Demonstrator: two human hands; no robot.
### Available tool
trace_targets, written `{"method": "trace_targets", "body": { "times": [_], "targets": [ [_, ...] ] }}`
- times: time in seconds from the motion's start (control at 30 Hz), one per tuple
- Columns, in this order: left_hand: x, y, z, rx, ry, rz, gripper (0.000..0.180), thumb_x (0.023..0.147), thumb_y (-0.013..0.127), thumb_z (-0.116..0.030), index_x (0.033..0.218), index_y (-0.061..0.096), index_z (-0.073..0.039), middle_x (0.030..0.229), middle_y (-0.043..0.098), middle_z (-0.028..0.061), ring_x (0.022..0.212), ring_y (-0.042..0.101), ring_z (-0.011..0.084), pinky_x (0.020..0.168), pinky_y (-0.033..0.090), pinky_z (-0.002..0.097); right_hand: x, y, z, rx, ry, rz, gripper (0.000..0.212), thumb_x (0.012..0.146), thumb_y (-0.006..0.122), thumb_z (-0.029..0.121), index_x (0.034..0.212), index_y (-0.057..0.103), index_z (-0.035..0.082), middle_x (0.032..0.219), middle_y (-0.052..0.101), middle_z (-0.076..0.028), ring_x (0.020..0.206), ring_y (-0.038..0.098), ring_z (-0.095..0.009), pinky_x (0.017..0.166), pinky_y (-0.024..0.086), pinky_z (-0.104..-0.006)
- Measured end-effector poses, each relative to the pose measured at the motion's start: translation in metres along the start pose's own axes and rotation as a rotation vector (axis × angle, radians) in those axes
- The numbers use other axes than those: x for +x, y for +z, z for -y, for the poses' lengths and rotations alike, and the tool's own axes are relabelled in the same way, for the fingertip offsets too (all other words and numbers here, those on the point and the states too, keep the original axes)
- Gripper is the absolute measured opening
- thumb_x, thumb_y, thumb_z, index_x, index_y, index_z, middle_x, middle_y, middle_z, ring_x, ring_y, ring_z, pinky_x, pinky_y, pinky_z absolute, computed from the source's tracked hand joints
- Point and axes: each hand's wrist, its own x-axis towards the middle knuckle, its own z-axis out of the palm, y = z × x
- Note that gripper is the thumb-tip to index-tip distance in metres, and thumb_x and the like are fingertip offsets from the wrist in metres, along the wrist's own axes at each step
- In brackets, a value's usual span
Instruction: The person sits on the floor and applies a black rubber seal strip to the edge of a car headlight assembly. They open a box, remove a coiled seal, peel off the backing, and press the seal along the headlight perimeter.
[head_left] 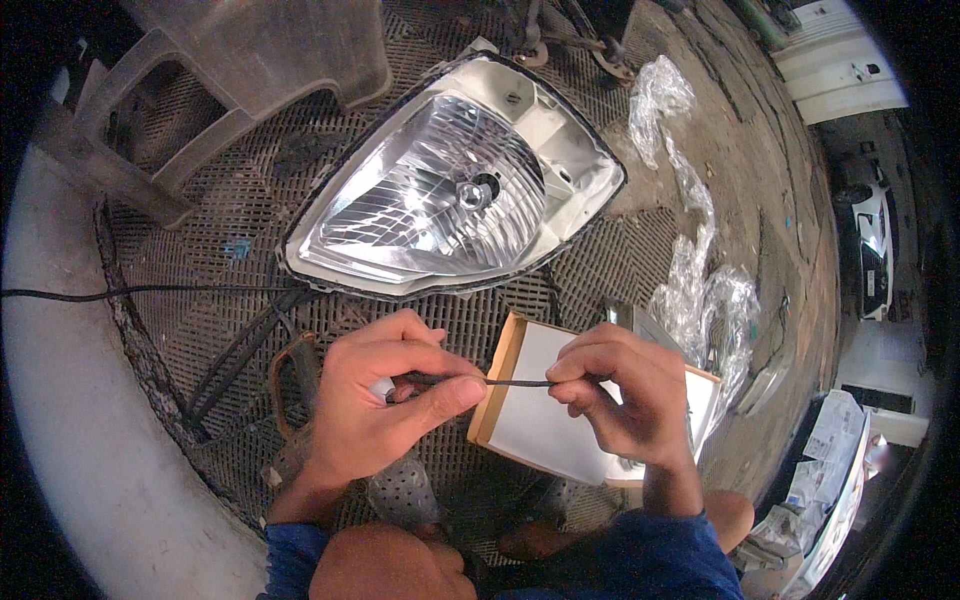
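Between my two hands a thin dark strand (517,382) is pulled straight; it looks like a cord or a strip of sealant. My left hand (390,390) pinches one end between thumb and fingers, with a small white piece (381,389) showing in its curl, its kind unclear. My right hand (630,395) is closed on the other end with its fingertips. Just beyond my hands lies a car headlight housing (430,190), its shiny reflector facing up and its front cover off. Dark material runs along its rim. A bulb seat shows in its middle.
Under my right hand is an open cardboard box (484,415) with a white inside. Crumpled clear plastic wrap (690,270) trails along the right. A plastic chair (250,70) stands at the far left. A black cable (110,293) crosses the perforated mat (200,330). A parked car (874,245) is at the far right.
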Motion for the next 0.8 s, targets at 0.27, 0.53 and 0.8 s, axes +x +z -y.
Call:
{"method": "trace_targets", "body": {
  "times": [0.27, 0.53, 0.8],
  "targets": [
    [0.001, 0.002, -0.001, -0.045, 0.018, 0.022, 0.018, 0.082, 0.085, -0.016, 0.092, 0.08, -0.003, 0.076, 0.063, 0.0036, 0.062, 0.051, 0.0072, 0.076, 0.049, 0.0261, -0.005, -0.003, -0.002, -0.227, -0.125, 0.003, 0.017, 0.085, 0.075, 0.005, 0.098, 0.065, 0.002, 0.083, 0.065, -0.012, 0.071, 0.066, -0.03, 0.06, 0.052, -0.0391],
    [0.0, 0.002, 0.006, -0.056, 0.055, 0.016, 0.018, 0.083, 0.084, -0.016, 0.091, 0.078, -0.001, 0.074, 0.063, 0.0048, 0.063, 0.052, 0.0088, 0.08, 0.05, 0.0276, -0.007, 0.001, -0.025, 0.133, 0.002, 0.036, 0.032, 0.092, 0.074, 0.017, 0.118, 0.064, 0.0, 0.106, 0.068, -0.017, 0.087, 0.07, -0.03, 0.069, 0.056, -0.0376],
    [-0.003, -0.001, 0.011, -0.106, -0.034, 0.049, 0.019, 0.085, 0.082, -0.015, 0.094, 0.077, 0.0, 0.078, 0.063, 0.0048, 0.068, 0.054, 0.0086, 0.064, 0.042, 0.0252, -0.006, 0.049, -0.028, 0.595, 0.203, 0.032, 0.063, 0.079, 0.087, 0.012, 0.136, 0.061, 0.001, 0.125, 0.068, -0.018, 0.104, 0.069, -0.023, 0.083, 0.058, -0.0335]
  ]
}}
